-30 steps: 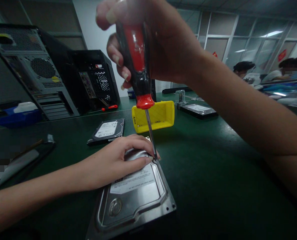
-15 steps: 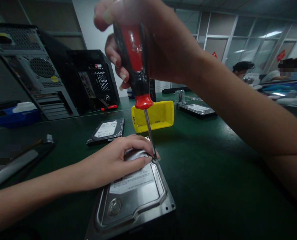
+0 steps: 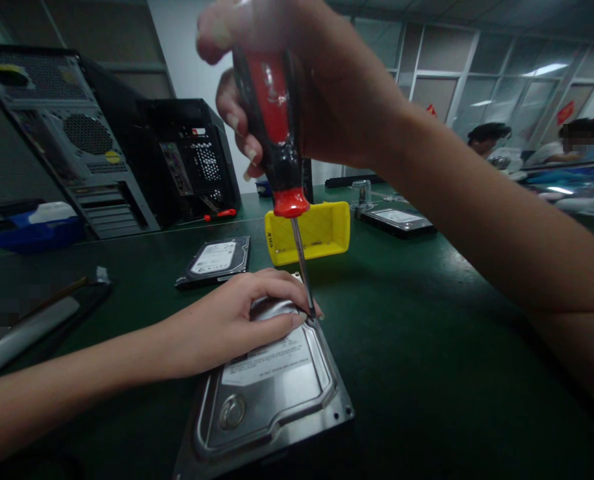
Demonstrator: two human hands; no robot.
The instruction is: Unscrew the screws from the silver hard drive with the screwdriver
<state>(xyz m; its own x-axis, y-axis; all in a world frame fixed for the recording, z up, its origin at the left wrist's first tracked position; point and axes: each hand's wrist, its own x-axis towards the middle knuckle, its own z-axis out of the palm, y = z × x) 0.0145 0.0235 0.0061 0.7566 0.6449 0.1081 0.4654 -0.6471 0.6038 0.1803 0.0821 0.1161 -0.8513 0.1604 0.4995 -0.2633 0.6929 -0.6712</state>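
Observation:
A silver hard drive (image 3: 281, 400) lies label up on the green table in front of me. Across its far end rests my left hand (image 3: 257, 307), thumb on the lid and fingers curled over toward the far right edge, gripping it. My right hand (image 3: 321, 80) is wrapped round the red and black handle of a screwdriver (image 3: 277, 120), held nearly upright. The screwdriver's tip meets the drive's right edge, close beside my left thumb and fingertips. The tip's exact seat is too small to make out.
Behind the drive stands a yellow bin (image 3: 321, 233) with small bits inside. A second hard drive (image 3: 214, 260) and a third hard drive (image 3: 399, 220) lie farther back. Computer cases (image 3: 87, 140), a red screwdriver (image 3: 221, 215) and a blue tray (image 3: 37, 230) are at left. Other people sit far right.
The whole view has shifted very slightly. Both hands keep their hold, and the screwdriver tip stays at the same place on the drive.

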